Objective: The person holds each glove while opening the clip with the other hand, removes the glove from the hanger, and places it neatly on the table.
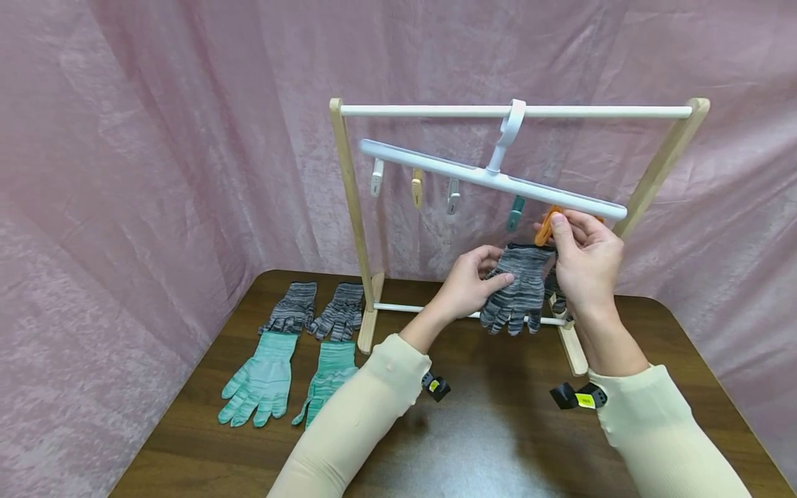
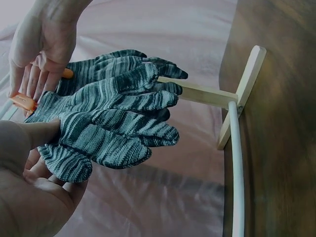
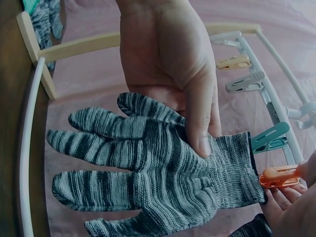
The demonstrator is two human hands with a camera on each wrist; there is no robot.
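Pegging a grey-and-black striped knit glove by its cuff into the orange plastic clothespin that hangs at about four o'clock on the white plastic peg hanger; hanger hooked over the white top rail of the wooden-framed tabletop rack.

Left hand supporting the glove from nine o'clock, thumb laid flat across the palm side and fingers behind it, a pinch rather than a fist; right hand at three o'clock, thumb and fingertips squeezing the orange clothespin, apparently to spread its mouth; how wide that mouth stands cannot be told from any view. Glove hanging fingers-down, cuff at twelve o'clock just touching the clothespin; a second glove of the same pattern seen just behind it in the left wrist view, likewise near the peg.

Best done by keeping the squeeze firm until the ribbed cuff edge sits well inside the peg; feeding the cuff straight up with the left hand, flat and unbunched; releasing the peg before the glove; likely risk a shallow bite on the cuff edge, or the tilted hanger swinging.

Lying on the dark wooden table at eight o'clock: two more grey striped gloves and two green striped gloves.
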